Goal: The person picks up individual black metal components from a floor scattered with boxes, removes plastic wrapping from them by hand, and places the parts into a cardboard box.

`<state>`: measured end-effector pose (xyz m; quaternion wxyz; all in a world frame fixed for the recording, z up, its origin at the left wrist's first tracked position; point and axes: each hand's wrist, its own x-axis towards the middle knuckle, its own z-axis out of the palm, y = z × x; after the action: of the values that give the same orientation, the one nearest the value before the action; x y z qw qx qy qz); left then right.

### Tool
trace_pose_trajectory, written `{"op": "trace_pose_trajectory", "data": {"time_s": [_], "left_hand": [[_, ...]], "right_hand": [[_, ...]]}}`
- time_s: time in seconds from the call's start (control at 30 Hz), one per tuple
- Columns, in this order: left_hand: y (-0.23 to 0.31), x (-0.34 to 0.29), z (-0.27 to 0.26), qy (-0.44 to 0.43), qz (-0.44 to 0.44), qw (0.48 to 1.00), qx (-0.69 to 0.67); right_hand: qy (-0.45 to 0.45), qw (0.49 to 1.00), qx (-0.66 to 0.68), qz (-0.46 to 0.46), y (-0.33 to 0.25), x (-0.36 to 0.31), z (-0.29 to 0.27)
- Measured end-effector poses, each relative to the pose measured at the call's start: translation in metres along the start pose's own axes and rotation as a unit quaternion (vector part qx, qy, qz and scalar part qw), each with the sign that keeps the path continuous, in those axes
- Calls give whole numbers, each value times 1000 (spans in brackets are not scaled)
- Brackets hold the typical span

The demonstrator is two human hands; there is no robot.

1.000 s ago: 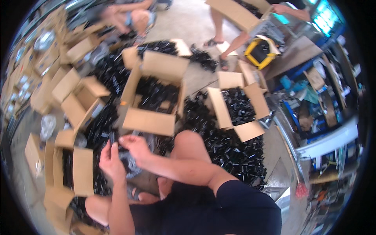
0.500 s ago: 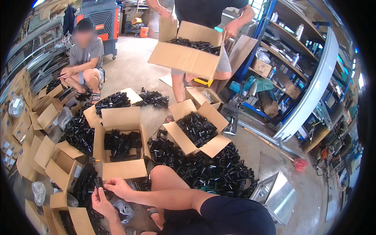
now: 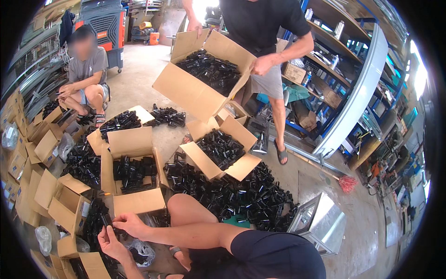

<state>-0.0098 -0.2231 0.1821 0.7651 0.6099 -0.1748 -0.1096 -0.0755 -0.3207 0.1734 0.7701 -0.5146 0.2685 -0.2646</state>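
A small black part, slim and elongated, stands between the fingers of both my hands. My left hand pinches its lower end between thumb and fingers. From the other side my right hand closes on it, its fingertips partly hidden by the part. Just beyond my hands stands an open cardboard box with similar black parts inside. More black parts lie stacked to the left, and a clear plastic bag with dark contents is right below my hands.
A co-worker holds up a large open carton full of black parts. Another person squats at the far left. A wide heap of black parts covers the floor beyond my knee, with a second filled box on it.
The co-worker has stepped with the carton, which now tips toward me and shows more of its parts. My view has shifted slightly right; my hands keep their grip on the black part.
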Motion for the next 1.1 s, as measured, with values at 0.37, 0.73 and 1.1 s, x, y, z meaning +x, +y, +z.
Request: {"op": "trace_pose_trajectory", "data": {"time_s": [0.37,0.73,1.1], "left_hand": [[10,-6,5,-18,-44,999,0],[48,-35,16,-19,-48,997,49],[51,-36,14,28,-89,995,23]], "right_hand": [[15,957,-250,-147,-46,-21,-9],[-8,978,-180,-106,-36,-21,-24],[22,916,-312,-252,-31,-34,-8]]}}
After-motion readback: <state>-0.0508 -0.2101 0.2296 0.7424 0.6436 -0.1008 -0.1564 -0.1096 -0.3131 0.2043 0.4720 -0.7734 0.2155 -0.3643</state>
